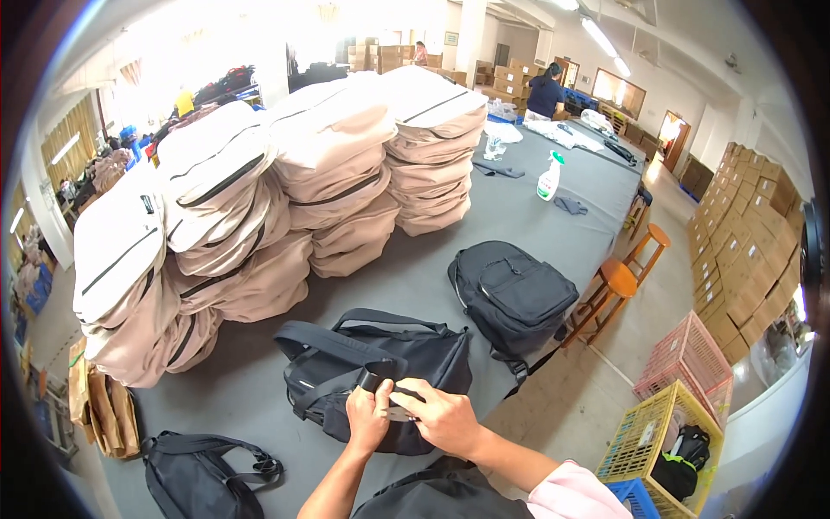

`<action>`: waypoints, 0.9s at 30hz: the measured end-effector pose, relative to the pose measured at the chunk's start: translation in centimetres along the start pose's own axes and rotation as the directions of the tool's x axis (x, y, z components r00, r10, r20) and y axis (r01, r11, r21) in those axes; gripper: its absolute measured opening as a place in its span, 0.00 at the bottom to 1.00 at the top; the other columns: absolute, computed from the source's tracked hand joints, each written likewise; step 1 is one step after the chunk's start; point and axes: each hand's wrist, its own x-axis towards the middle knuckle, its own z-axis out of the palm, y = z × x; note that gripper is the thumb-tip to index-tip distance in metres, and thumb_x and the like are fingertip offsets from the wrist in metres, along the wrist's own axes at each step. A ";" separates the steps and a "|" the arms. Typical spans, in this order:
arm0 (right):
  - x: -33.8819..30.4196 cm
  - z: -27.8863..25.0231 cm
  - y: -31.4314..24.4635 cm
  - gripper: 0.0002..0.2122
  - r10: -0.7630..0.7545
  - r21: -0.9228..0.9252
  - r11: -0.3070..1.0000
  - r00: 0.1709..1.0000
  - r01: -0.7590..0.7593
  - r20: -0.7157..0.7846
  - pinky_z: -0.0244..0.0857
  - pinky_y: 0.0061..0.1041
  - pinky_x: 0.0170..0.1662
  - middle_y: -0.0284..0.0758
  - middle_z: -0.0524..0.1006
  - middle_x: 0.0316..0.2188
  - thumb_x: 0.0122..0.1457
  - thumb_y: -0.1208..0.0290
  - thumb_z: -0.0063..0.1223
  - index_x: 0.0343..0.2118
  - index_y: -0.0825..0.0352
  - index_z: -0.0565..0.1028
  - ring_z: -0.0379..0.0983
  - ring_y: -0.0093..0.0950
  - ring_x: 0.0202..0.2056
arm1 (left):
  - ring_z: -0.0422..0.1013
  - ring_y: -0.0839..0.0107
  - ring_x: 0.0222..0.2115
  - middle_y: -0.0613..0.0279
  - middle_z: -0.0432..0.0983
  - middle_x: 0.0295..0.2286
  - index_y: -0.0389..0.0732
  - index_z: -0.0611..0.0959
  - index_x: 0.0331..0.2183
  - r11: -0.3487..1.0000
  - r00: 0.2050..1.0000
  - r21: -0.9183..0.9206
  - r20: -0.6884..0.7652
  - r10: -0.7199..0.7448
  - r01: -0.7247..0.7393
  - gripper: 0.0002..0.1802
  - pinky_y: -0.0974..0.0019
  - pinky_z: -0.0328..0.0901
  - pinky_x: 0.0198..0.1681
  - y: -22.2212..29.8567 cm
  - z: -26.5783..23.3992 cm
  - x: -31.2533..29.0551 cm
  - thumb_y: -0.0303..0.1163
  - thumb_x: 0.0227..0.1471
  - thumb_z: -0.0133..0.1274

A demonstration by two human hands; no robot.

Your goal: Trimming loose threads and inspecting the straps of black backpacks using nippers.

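Note:
A black bag [437,363] lies on the grey-covered table right in front of me, its wide straps looping over the top. My left hand [369,417] is closed around a black strap [372,377] of this bag, a folded end sticking up above the thumb. Close beside it, my right hand [443,418] pinches the same strap area with thumb and forefinger. A small part between the two hands is mostly hidden by the fingers. Just beyond, to the right, a black backpack [514,294] lies on the table. Another black bag [203,476] rests at the near left.
Stacks of pale beige bags [333,130] fill the table's left and far side. A spray bottle [550,176] and a dark cloth [571,205] stand further off. Right of the table are wooden stools [617,278], a yellow crate [644,432], a pink crate [687,359] and stacked cartons [743,233]. A person [545,93] stands at the far end.

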 end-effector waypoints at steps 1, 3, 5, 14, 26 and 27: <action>0.0 0.1 0.0 0.15 -0.012 -0.019 1.000 1.000 0.012 -0.029 0.66 0.21 0.24 0.30 0.73 0.30 0.41 0.80 0.52 0.36 0.64 0.75 0.73 0.24 0.24 | 0.66 0.55 0.18 0.50 0.69 0.17 0.33 0.75 0.24 1.000 1.000 -0.013 -0.017 -0.017 0.017 0.15 0.60 0.59 0.23 -0.4 0.2 -0.1 0.35 0.54 0.48; -0.3 1.3 0.9 0.16 -0.031 0.021 0.999 0.997 0.033 -0.074 0.68 0.22 0.25 0.30 0.75 0.31 0.39 0.81 0.53 0.35 0.63 0.76 0.74 0.26 0.25 | 0.66 0.56 0.17 0.49 0.69 0.16 0.32 0.75 0.24 0.998 0.998 -0.006 -0.021 -0.065 0.064 0.15 0.59 0.59 0.23 0.2 0.0 -0.1 0.35 0.53 0.48; -0.6 1.8 0.7 0.14 -0.090 0.054 0.993 0.977 0.102 -0.193 0.69 0.24 0.26 0.31 0.75 0.31 0.36 0.82 0.53 0.30 0.63 0.78 0.75 0.28 0.26 | 0.66 0.55 0.16 0.48 0.69 0.15 0.31 0.75 0.24 0.990 0.991 -0.087 -0.076 -0.113 0.107 0.15 0.58 0.58 0.21 0.4 0.2 0.1 0.34 0.52 0.49; -1.2 -1.5 1.9 0.12 0.214 0.305 0.931 0.977 -0.201 -0.010 0.63 0.20 0.21 0.33 0.72 0.24 0.40 0.83 0.57 0.30 0.66 0.74 0.68 0.24 0.19 | 0.66 0.52 0.24 0.50 0.70 0.19 0.35 0.75 0.23 0.999 1.000 0.032 0.004 -0.024 0.023 0.14 0.58 0.60 0.30 0.6 -1.0 -0.1 0.37 0.51 0.51; 1.7 -3.5 3.1 0.14 -0.162 0.146 0.983 0.917 0.115 0.365 0.61 0.27 0.27 0.33 0.66 0.26 0.41 0.75 0.60 0.34 0.63 0.74 0.67 0.31 0.23 | 0.62 0.59 0.28 0.57 0.69 0.21 0.38 0.77 0.29 0.993 0.977 0.040 0.177 -0.117 0.111 0.12 0.60 0.58 0.35 -0.3 -2.3 -2.8 0.38 0.52 0.51; 1.9 -3.6 3.1 0.14 -0.162 0.149 0.982 0.916 0.114 0.366 0.61 0.27 0.27 0.33 0.66 0.26 0.41 0.75 0.60 0.34 0.63 0.74 0.67 0.31 0.23 | 0.62 0.59 0.28 0.57 0.69 0.21 0.39 0.76 0.30 0.993 0.976 0.037 0.183 -0.118 0.113 0.12 0.60 0.58 0.35 -0.2 -2.2 -2.9 0.38 0.52 0.51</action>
